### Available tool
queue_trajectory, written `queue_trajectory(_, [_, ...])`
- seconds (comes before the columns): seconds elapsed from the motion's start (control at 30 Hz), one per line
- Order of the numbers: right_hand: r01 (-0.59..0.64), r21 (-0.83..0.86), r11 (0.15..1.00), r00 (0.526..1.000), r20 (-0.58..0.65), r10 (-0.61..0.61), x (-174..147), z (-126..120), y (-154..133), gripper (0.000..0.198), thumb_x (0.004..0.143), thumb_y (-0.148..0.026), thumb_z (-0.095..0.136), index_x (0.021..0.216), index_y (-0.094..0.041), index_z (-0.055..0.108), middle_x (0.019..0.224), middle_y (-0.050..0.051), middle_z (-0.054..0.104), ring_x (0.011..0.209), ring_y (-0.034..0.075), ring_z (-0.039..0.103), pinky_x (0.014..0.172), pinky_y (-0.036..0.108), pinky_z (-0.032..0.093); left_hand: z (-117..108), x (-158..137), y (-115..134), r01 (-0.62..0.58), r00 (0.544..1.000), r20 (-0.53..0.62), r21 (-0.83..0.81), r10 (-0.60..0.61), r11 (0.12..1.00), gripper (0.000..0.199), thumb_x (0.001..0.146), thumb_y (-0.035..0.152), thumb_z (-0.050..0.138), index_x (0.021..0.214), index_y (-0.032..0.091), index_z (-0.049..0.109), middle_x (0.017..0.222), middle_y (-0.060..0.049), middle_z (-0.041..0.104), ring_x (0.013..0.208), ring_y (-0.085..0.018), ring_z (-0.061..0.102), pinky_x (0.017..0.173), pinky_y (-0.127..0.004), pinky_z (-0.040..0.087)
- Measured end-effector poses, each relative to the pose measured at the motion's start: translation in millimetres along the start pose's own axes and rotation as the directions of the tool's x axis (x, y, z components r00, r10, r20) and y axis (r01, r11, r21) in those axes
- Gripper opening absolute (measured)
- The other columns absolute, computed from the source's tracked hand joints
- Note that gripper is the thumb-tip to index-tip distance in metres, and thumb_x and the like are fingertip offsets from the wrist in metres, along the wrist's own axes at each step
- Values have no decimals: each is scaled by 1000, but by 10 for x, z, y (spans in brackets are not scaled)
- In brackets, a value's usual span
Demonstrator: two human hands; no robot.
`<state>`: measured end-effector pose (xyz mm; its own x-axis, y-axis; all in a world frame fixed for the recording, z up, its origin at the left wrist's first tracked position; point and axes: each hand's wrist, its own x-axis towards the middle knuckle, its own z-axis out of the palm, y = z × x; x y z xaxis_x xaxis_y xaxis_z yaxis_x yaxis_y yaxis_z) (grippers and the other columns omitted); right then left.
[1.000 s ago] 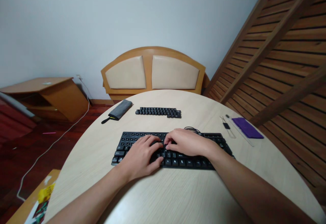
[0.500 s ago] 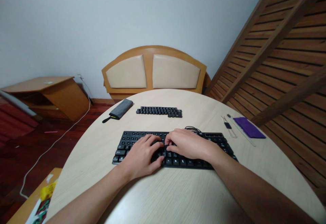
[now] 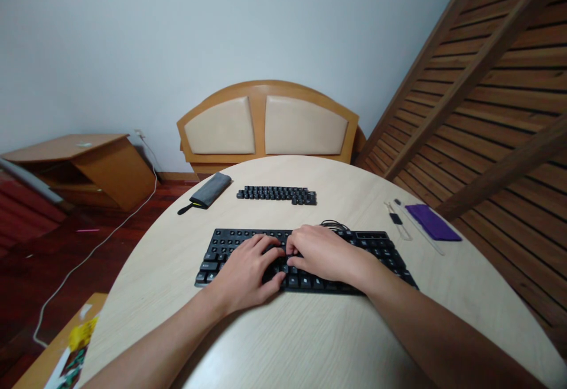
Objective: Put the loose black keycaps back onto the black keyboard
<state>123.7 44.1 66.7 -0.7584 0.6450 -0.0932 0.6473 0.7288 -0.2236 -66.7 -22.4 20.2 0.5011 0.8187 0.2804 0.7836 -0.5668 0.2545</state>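
Note:
A black keyboard (image 3: 305, 283) lies flat on the table in front of me. Keycaps are off across its upper left part, while the lower rows and right side still carry theirs. My left hand (image 3: 254, 268) rests over its left middle, fingers apart and thumb at the front edge. Beside it my right hand (image 3: 321, 252) is curled over the centre of the keys, thumb and fingers drawn together. Whatever sits between those fingertips is hidden. Behind the keyboard, removed black keycaps (image 3: 277, 193) stand in neat rows.
On the round table (image 3: 283, 342), a grey pouch (image 3: 212, 189) lies at the back left. Toward the right are a wire keycap puller (image 3: 397, 221), a thin brush (image 3: 419, 226) and a purple cloth (image 3: 432, 222). A coiled cable (image 3: 334, 224) sits behind the keyboard.
My right hand has shifted very slightly to the left over the keys. My left hand and the keyboard stay essentially where they were.

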Motion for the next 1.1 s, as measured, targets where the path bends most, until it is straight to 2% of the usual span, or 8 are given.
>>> queue_trajectory(0.2, [-7, 66, 998, 999, 32, 5, -27, -47, 52, 19, 85, -31, 63, 99, -25, 75, 98, 6, 76, 95, 25, 69, 81, 32, 48, 7, -10, -15, 7, 1000, -5, -4, -7, 1000, 27, 88, 29, 58, 113, 20, 64, 121, -10, 63, 113, -29, 55, 99, -49, 49])
queue_trajectory(0.3, [-23, 81, 996, 999, 27, 21, -78, -123, 137, 23, 83, -29, 64, 103, -24, 73, 104, 6, 75, 100, 25, 67, 84, 33, 48, 14, -10, -5, 3, 1000, -26, -17, -3, 1000, 31, 91, 29, 57, 120, 20, 64, 121, -10, 63, 114, -29, 55, 100, -50, 49])
queue_trajectory(0.4, [-76, 40, 996, 997, 14, 75, -126, -191, 236, 36, 79, -31, 70, 113, -21, 69, 115, 9, 70, 110, 28, 63, 90, 36, 47, 22, -2, 22, -2, 1000, -16, -19, 2, 1000, 33, 95, 27, 53, 126, 21, 62, 122, -9, 64, 114, -27, 56, 100, -48, 49])
queue_trajectory(0.53, [-174, -17, 985, 977, 122, 175, -155, -216, 336, 61, 71, -44, 78, 123, -17, 65, 121, 15, 68, 112, 34, 62, 92, 40, 48, 44, 5, 42, -8, 1000, -15, -13, 8, 1000, 29, 99, 26, 50, 123, 21, 65, 117, -8, 66, 112, -26, 57, 97, -46, 51])
queue_trajectory(0.6, [-183, -25, 983, 970, 160, 185, -151, -197, 353, 66, 69, -49, 79, 123, -15, 65, 120, 16, 68, 110, 35, 63, 91, 41, 49, 59, 5, 41, -1, 1000, -29, -24, 0, 1000, 28, 99, 26, 50, 121, 21, 66, 114, -8, 67, 109, -25, 58, 95, -45, 52])
queue_trajectory(0.83, [-102, 7, 995, 983, 154, 99, -127, -128, 256, 62, 72, -47, 78, 121, -11, 66, 119, 18, 66, 111, 33, 62, 95, 39, 47, 48, -11, 24, 57, 998, -23, -52, -58, 997, 18, 98, 26, 55, 105, 19, 70, 104, -7, 67, 99, -23, 59, 88, -41, 53])
queue_trajectory(0.97, [-95, 18, 995, 981, 174, 90, -140, -113, 160, 74, 66, -55, 80, 122, -9, 64, 122, 20, 63, 115, 37, 57, 97, 43, 47, 3, -27, -7, 90, 996, 8, -79, -89, 993, 17, 96, 26, 56, 101, 20, 71, 99, -6, 67, 93, -23, 59, 83, -39, 53])
queue_trajectory(1.1, [-109, -43, 993, 976, 186, 115, -142, -85, 75, 82, 62, -56, 82, 124, -7, 61, 125, 22, 60, 118, 40, 53, 99, 48, 45, -16, -25, -24, 92, 996, 10, -107, -92, 990, 20, 96, 27, 54, 97, 20, 73, 97, -7, 67, 91, -23, 60, 81, -39, 53])
